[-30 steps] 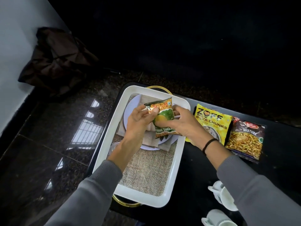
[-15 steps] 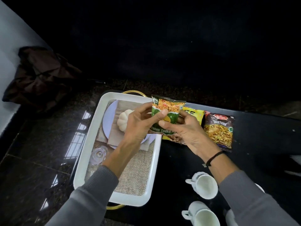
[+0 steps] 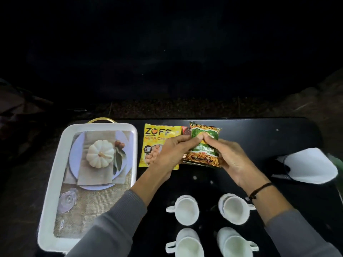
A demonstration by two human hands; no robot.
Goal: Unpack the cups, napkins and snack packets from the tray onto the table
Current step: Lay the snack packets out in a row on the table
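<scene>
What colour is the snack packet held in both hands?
The snack packet is green with orange snack print; head view.

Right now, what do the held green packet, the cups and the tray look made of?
green packet: glossy printed plastic film, likely; it crinkles and catches light.
cups: probably white ceramic; smooth, thick rims.
tray: smooth white, rounded rim; plastic or enamelled metal, cannot tell.
handle: shiny, gold-toned, likely metal.
</scene>
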